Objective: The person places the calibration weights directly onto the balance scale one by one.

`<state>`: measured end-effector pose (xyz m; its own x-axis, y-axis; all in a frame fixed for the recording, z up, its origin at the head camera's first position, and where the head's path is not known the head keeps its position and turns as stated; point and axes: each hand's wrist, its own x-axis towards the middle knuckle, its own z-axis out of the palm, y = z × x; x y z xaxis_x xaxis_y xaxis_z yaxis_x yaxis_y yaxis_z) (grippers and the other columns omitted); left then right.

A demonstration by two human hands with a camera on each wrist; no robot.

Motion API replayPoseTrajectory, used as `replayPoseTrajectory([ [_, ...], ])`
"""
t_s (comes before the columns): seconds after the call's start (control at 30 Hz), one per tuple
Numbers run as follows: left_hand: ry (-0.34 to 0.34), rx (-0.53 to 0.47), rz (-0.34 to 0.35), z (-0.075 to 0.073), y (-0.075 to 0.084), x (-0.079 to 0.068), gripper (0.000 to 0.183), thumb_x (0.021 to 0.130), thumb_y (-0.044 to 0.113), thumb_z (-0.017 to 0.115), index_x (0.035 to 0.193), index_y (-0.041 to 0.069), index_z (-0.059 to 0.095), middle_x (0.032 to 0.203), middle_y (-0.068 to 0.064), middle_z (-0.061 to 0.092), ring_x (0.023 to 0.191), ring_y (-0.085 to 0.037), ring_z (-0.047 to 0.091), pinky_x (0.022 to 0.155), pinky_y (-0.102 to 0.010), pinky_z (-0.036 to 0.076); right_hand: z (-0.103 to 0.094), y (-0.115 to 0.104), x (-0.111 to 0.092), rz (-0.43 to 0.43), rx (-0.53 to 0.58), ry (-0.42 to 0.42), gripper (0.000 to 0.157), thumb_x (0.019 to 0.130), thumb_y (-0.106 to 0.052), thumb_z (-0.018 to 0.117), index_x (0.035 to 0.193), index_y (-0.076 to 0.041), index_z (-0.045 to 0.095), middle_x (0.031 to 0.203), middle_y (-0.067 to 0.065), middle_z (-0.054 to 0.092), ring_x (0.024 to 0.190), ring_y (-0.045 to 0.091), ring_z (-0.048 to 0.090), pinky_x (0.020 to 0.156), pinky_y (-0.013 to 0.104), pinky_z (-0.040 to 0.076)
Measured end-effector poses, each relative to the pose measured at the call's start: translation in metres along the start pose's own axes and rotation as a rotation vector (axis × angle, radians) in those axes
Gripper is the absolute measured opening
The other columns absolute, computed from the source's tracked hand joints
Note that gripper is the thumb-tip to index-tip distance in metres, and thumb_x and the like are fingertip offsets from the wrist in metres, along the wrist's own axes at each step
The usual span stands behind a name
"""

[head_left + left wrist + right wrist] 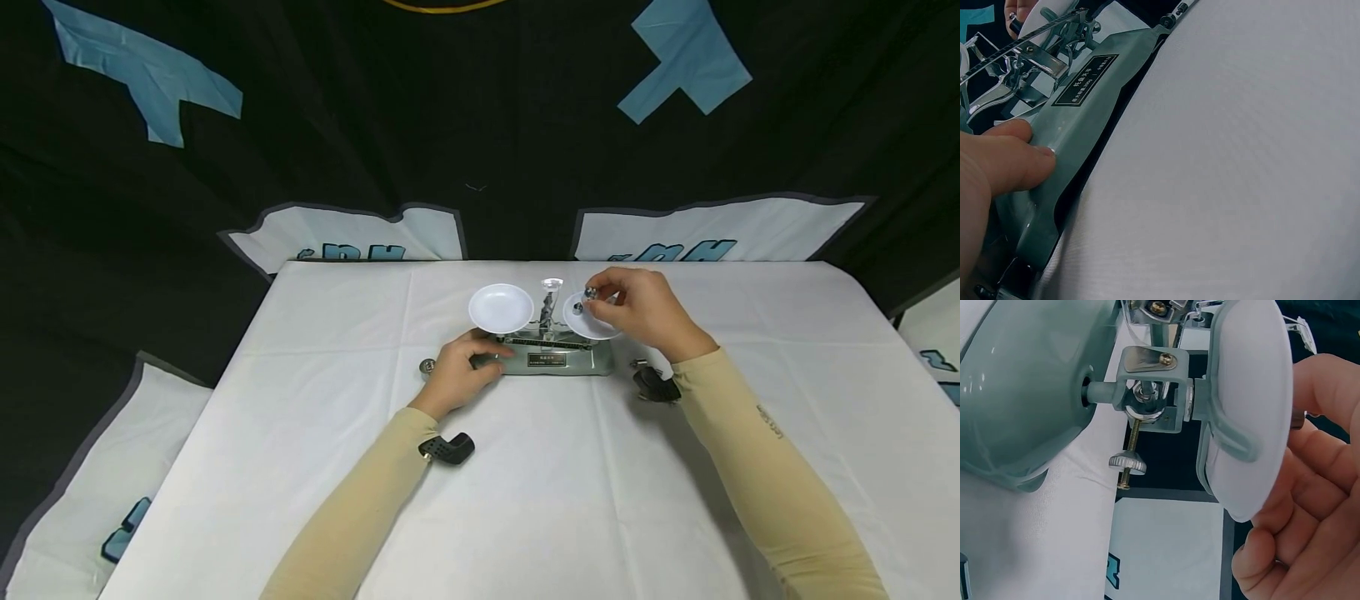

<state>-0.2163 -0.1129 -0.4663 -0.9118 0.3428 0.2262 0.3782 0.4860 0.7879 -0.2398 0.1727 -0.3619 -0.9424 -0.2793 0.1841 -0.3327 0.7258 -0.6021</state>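
At the right pan (598, 330) of a two-pan balance (547, 343), a metal weight (590, 292) is being pinched by the right hand (641, 310); the base (519, 365) on the white tablecloth (540, 467) is being gripped by the left hand (459, 372).

A table (540, 492) under a white, faintly creased cloth fills the lower middle of the head view. A grey-green balance scale (585, 361) stands on it, near the frame's centre.

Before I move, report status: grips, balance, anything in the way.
Left grip resting on the balance base. Right grip pinching a small metal weight at the right pan. Possible obstacle: another weight in that pan, close by.
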Motion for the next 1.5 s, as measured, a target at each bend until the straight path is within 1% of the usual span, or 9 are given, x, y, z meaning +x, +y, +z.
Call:
replayPoseTrajectory([
  [0.13,0.001,0.001,0.002,0.0,0.0003,0.0001,0.023,0.084,0.008,0.071,0.105,0.011,0.08,0.141,-0.014,0.063,0.138,-0.032,0.055,0.117,-0.049,0.044,0.0013,-0.0003,-0.0009,0.019,-0.021,-0.007,0.023,0.09,-0.012,0.071,0.11,-0.002,0.074,0.101,0.018,0.075,0.081,0.027,0.058,0.068,0.03,0.048],
  [0.3,0.0,-0.005,0.005,-0.0003,0.0013,0.0001,0.023,0.084,0.008,0.071,0.105,0.01,0.08,0.141,-0.015,0.063,0.138,-0.032,0.055,0.117,-0.048,0.044,0.0022,-0.0004,-0.0017,0.038,-0.035,-0.01,0.023,0.09,-0.01,0.071,0.11,0.0,0.074,0.104,0.019,0.074,0.079,0.027,0.056,0.062,0.026,0.047],
  [0.4,0.001,-0.013,0.005,-0.0007,0.002,-0.0003,0.023,0.083,0.007,0.071,0.105,0.009,0.08,0.14,-0.015,0.064,0.138,-0.033,0.055,0.117,-0.048,0.044,0.0029,-0.0008,-0.0011,0.035,-0.037,-0.014,0.024,0.089,-0.01,0.071,0.11,0.001,0.074,0.104,0.02,0.074,0.079,0.026,0.056,0.061,0.025,0.046],
  [0.63,0.005,-0.015,0.007,-0.0008,0.0014,-0.0006,0.023,0.084,0.007,0.071,0.105,0.009,0.08,0.14,-0.015,0.064,0.138,-0.033,0.055,0.117,-0.048,0.044,0.004,-0.0019,0.0007,0.017,-0.057,-0.013,0.024,0.089,-0.01,0.07,0.111,0.001,0.075,0.104,0.02,0.075,0.079,0.026,0.057,0.065,0.03,0.046],
  [0.83,0.005,-0.013,0.011,-0.0005,0.0002,0.0,0.023,0.084,0.008,0.07,0.105,0.008,0.08,0.14,-0.016,0.063,0.138,-0.033,0.055,0.117,-0.048,0.044,0.0031,-0.0045,0.0007,0.034,-0.076,-0.009,0.025,0.09,-0.01,0.069,0.112,0.001,0.074,0.105,0.02,0.075,0.08,0.027,0.057,0.065,0.029,0.048],
  [0.97,0.006,-0.014,0.01,-0.0001,-0.0006,0.0002,0.023,0.084,0.008,0.07,0.105,0.008,0.08,0.141,-0.016,0.063,0.138,-0.033,0.055,0.117,-0.048,0.044,0.0035,-0.0052,0.0013,0.032,-0.088,-0.014,0.025,0.089,-0.009,0.069,0.112,0.001,0.074,0.105,0.02,0.075,0.079,0.027,0.058,0.066,0.029,0.049],
  [1.23,0.004,-0.009,0.013,-0.0001,-0.0006,0.0008,0.023,0.084,0.009,0.07,0.105,0.009,0.08,0.141,-0.016,0.063,0.139,-0.033,0.055,0.117,-0.048,0.044,0.0071,-0.0044,0.0021,0.036,-0.107,-0.022,0.025,0.087,-0.006,0.07,0.111,0.001,0.075,0.104,0.019,0.075,0.082,0.028,0.061,0.07,0.032,0.05],
  [1.5,0.0,-0.009,0.012,-0.0002,-0.0013,0.0007,0.024,0.083,0.007,0.07,0.106,0.009,0.08,0.141,-0.016,0.063,0.139,-0.033,0.055,0.117,-0.048,0.044,0.0066,-0.0056,0.0021,0.052,-0.085,-0.034,0.028,0.088,-0.007,0.07,0.115,0.0,0.074,0.106,0.019,0.075,0.083,0.028,0.06,0.07,0.031,0.048],
])
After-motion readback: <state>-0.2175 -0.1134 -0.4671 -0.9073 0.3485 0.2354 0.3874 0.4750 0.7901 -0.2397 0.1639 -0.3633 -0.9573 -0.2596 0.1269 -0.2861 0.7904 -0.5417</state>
